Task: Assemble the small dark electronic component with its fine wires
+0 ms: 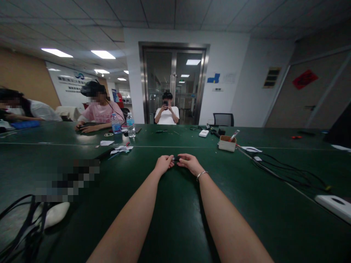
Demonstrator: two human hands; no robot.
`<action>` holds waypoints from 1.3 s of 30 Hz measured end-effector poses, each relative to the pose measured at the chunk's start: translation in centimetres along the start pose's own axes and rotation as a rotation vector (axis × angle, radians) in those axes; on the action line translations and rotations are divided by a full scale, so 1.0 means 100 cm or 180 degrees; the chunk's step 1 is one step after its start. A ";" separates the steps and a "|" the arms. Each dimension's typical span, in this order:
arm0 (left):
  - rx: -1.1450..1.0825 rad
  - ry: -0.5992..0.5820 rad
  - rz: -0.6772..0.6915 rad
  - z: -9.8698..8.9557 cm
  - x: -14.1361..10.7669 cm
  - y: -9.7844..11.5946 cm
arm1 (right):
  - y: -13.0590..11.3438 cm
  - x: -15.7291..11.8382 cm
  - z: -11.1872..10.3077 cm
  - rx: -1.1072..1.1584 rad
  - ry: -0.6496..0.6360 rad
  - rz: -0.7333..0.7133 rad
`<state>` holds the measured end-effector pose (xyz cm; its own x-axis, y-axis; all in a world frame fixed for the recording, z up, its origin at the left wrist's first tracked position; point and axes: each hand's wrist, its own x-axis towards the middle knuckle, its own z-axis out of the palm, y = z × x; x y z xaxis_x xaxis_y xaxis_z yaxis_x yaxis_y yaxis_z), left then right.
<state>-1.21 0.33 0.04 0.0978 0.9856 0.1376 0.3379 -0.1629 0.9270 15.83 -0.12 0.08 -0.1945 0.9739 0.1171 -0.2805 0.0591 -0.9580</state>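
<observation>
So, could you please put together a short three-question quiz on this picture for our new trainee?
1. True or false: the silver bracelet is on the camera wearer's right wrist.

2. What is pinched between the left hand and the right hand?
A) a spoon
B) a small dark item
C) a red cup

3. How many labelled plastic bottles stand on the green table beside the person in the pink shirt?

Key: 1. True. 2. B. 3. Two.
</observation>
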 end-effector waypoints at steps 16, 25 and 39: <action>-0.0054 -0.0197 0.0215 0.001 0.000 -0.002 | -0.002 0.001 -0.001 -0.0134 0.0122 -0.0049; -0.0420 -0.0105 0.0392 0.004 -0.004 0.001 | 0.003 0.007 -0.002 -0.0194 0.0213 -0.0075; -0.0409 -0.0009 0.0426 0.005 -0.002 -0.001 | 0.001 0.005 -0.001 -0.0146 0.0178 -0.0049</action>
<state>-0.82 0.11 -0.25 0.1365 0.9554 0.2619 0.1994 -0.2855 0.9374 15.81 0.41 0.00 -0.1375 0.9834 0.1183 -0.2396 0.0828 -0.9673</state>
